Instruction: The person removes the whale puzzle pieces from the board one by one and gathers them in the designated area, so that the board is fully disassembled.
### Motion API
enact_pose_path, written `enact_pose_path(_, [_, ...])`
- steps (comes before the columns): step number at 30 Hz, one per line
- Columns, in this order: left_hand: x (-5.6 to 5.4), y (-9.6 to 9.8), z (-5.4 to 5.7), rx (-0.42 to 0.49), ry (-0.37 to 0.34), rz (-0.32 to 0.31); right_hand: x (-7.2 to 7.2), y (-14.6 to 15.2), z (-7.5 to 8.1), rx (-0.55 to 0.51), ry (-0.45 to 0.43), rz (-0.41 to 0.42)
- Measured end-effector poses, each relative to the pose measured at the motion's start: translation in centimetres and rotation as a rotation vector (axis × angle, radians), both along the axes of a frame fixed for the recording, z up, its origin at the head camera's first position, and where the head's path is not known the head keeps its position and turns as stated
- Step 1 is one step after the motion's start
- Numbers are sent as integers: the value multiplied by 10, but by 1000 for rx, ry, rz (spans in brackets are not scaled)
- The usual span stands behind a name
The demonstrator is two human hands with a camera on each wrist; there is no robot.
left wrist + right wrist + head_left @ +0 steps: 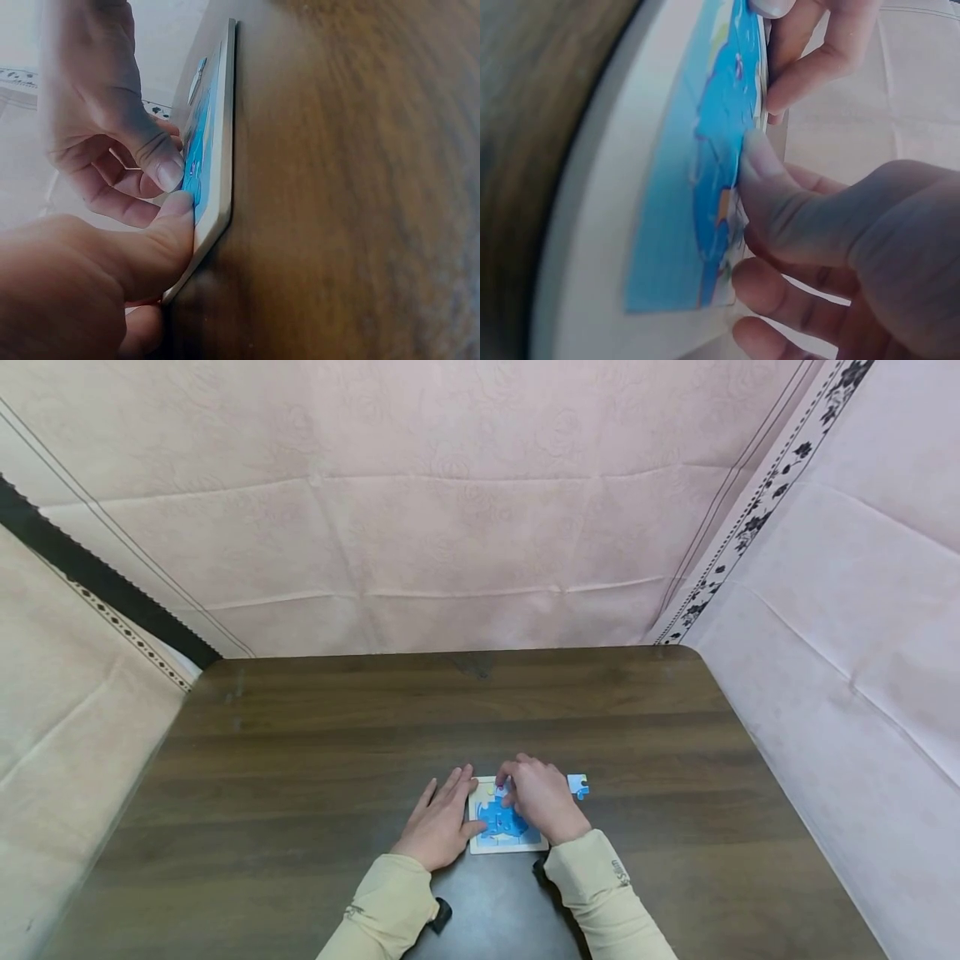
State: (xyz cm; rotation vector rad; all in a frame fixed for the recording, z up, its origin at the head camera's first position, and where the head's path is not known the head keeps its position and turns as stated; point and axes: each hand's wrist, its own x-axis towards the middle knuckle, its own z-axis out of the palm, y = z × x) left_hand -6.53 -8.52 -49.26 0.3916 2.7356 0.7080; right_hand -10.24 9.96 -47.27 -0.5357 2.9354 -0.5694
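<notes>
A small jigsaw puzzle with a blue picture sits in a pale frame near the table's front. My left hand lies along the frame's left side, fingers stretched out, its thumb pressing on the picture near the edge. Over the puzzle's upper right part is my right hand, fingers curled and thumb down on the blue surface. It seems to pinch a puzzle piece at the upper part; the fingers mostly hide that piece. One loose blue puzzle piece lies right of the frame.
The brown wooden table extends around the puzzle to both sides and behind it. Pale cloth hangs beyond the far edge, and more cloth flanks the right side.
</notes>
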Motion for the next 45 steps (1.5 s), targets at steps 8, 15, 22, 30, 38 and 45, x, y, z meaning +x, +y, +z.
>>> enact_pose_path(8, [1,0,0,4,0,-1,1,0,-1,8,-11,-15])
enact_pose_path(15, [2,0,-1,7,2,5,1,0,-1,18,-10,-11])
enact_pose_path(22, [3,0,-2,5,-3,7,2,-1,0,4,-26,-25])
enact_pose_path(30, [2,-1,-2,7,-3,0,3,-2,2,-6,-40,-39])
enact_pose_path(38, [2,-1,-1,7,6,-3,3,-1,2,-24,-44,-41])
enact_pose_path(45, [1,0,0,6,10,-2,1,-1,2,-49,-58,-50])
